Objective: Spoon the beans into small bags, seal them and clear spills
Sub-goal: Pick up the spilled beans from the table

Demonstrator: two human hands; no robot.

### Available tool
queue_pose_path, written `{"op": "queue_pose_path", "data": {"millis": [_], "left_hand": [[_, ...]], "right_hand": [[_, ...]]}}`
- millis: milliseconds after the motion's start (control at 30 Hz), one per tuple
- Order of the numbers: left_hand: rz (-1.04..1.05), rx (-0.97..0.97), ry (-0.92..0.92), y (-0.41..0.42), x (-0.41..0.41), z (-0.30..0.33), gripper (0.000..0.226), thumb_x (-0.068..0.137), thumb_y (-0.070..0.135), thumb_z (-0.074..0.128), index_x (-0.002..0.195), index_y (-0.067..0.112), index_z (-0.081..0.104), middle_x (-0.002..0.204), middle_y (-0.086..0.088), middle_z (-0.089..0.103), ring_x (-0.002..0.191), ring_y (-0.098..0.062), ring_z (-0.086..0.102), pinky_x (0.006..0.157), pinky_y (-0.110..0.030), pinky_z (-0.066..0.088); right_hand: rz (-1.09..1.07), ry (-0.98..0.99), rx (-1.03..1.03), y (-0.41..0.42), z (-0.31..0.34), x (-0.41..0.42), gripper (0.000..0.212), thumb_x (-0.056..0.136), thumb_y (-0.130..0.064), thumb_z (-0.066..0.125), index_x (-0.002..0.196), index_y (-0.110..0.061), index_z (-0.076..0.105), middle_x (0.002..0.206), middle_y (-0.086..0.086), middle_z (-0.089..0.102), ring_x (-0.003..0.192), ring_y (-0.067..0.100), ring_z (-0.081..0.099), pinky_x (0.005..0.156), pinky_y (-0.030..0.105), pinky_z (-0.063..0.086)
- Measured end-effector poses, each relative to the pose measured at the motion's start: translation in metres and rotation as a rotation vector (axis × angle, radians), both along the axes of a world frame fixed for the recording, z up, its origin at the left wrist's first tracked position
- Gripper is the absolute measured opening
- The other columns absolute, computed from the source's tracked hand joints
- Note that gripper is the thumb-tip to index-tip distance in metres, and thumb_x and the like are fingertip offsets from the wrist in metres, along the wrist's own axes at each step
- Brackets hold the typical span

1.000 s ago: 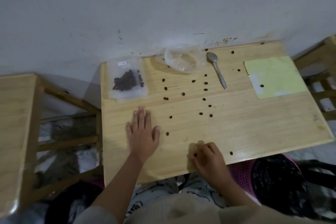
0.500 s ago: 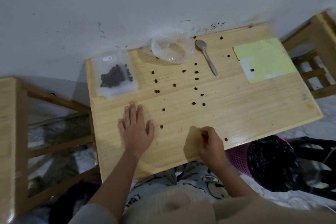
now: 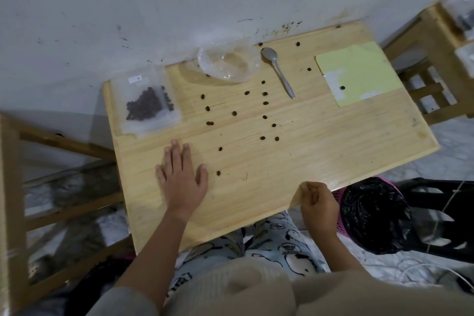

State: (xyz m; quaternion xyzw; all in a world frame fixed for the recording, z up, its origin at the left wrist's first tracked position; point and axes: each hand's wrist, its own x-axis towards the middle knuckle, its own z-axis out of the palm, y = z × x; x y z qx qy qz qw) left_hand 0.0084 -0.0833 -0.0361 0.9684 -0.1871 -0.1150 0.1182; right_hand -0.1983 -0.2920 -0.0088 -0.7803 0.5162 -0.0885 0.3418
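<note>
Head view: a wooden worktop (image 3: pixel 320 161) against a wall.
Filled bag (image 3: pixel 147 104): clear, soft, holds a dark heap of beans, far left corner.
Empty bag (image 3: pixel 227 64): crumpled, beside the spoon (image 3: pixel 278 70).
Left hand (image 3: pixel 182 177): flat, fingers straight, grip released.
Right hand (image 3: pixel 319 202): curled at the near edge; contents cannot be told.
Spilled beans (image 3: pixel 265 103): scattered mid-worktop, light, hard, likely to roll; best pinched singly.

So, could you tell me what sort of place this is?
Probably a home room, not a workshop: a small wooden table against a scuffed wall, patterned pyjama-like trousers, and a lined pink bin.
</note>
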Motion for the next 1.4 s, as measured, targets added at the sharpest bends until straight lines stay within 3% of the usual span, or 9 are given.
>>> {"op": "queue_pose_path", "data": {"millis": [133,267,533,667,833,1033,1167,1267,1400], "left_hand": [[0.004,-0.007,0.003,0.000,0.000,-0.001,0.068,0.092,0.051,0.027,0.150,0.015,0.025,0.160,-0.005,0.010,0.147,-0.024,0.005,0.114,-0.056,0.013],[-0.002,-0.011,0.006,0.001,0.001,0.000,0.068,0.092,0.053,0.024,0.149,0.015,0.024,0.160,-0.005,0.009,0.147,-0.024,0.004,0.114,-0.056,0.013],[-0.005,-0.024,0.012,0.001,0.000,0.000,0.069,0.092,0.053,0.023,0.150,0.016,0.023,0.160,-0.004,0.008,0.147,-0.024,0.003,0.115,-0.055,0.011],[-0.003,-0.020,0.008,0.001,0.001,0.000,0.068,0.093,0.053,0.023,0.150,0.016,0.023,0.160,-0.005,0.008,0.147,-0.024,0.003,0.115,-0.055,0.013],[0.005,-0.024,0.004,0.001,0.001,-0.001,0.068,0.092,0.053,0.024,0.149,0.016,0.025,0.160,-0.005,0.010,0.147,-0.024,0.005,0.114,-0.056,0.014],[0.015,-0.028,-0.005,0.001,0.000,-0.001,0.066,0.092,0.052,0.030,0.148,0.017,0.028,0.160,-0.004,0.013,0.147,-0.024,0.009,0.113,-0.056,0.016],[0.016,-0.026,-0.013,0.001,-0.001,-0.001,0.065,0.092,0.051,0.033,0.147,0.017,0.030,0.159,-0.004,0.014,0.146,-0.025,0.012,0.112,-0.056,0.018],[0.022,-0.025,-0.011,0.000,0.000,-0.001,0.067,0.091,0.052,0.032,0.147,0.017,0.030,0.159,-0.004,0.015,0.146,-0.025,0.011,0.112,-0.055,0.016],[0.017,-0.032,-0.024,0.000,-0.001,-0.001,0.066,0.090,0.052,0.031,0.146,0.016,0.032,0.159,-0.004,0.016,0.146,-0.026,0.013,0.112,-0.055,0.017]], "right_hand": [[0.009,0.029,-0.010,-0.003,-0.001,0.005,0.020,0.095,-0.023,0.054,0.093,-0.004,0.061,0.082,0.003,0.059,0.070,0.018,0.051,0.059,0.026,0.036],[-0.058,0.028,0.038,-0.007,0.002,0.002,0.033,0.087,-0.035,0.064,0.100,-0.007,0.053,0.085,0.001,0.058,0.075,0.019,0.054,0.060,0.030,0.041],[0.036,0.160,-0.046,-0.008,0.003,0.001,0.025,0.091,-0.042,0.056,0.086,-0.019,0.049,0.079,-0.004,0.056,0.066,0.019,0.052,0.047,0.023,0.028],[0.103,0.055,0.001,-0.002,0.012,0.022,0.021,0.096,-0.029,0.050,0.086,-0.012,0.041,0.067,-0.001,0.049,0.052,0.014,0.045,0.043,0.025,0.025],[0.121,-0.127,0.160,0.015,0.017,0.075,0.010,0.094,-0.004,0.048,0.090,-0.008,0.040,0.066,-0.002,0.045,0.053,0.010,0.041,0.047,0.020,0.033],[0.465,-0.157,0.304,0.035,0.008,0.126,0.013,0.098,-0.012,0.041,0.100,-0.011,0.054,0.059,-0.003,0.048,0.043,0.007,0.036,0.045,0.023,0.029],[0.746,-0.073,0.141,0.040,0.001,0.136,0.031,0.083,-0.030,0.070,0.107,-0.011,0.064,0.078,-0.003,0.066,0.064,0.015,0.059,0.056,0.023,0.044],[0.841,-0.081,0.081,0.041,-0.006,0.138,0.037,0.076,-0.039,0.073,0.107,-0.019,0.071,0.104,0.001,0.072,0.092,0.017,0.068,0.077,0.019,0.049],[0.847,-0.045,0.005,0.048,-0.011,0.141,0.019,0.080,-0.034,0.071,0.098,-0.030,0.075,0.097,-0.002,0.073,0.088,0.016,0.067,0.066,0.015,0.039]]}}
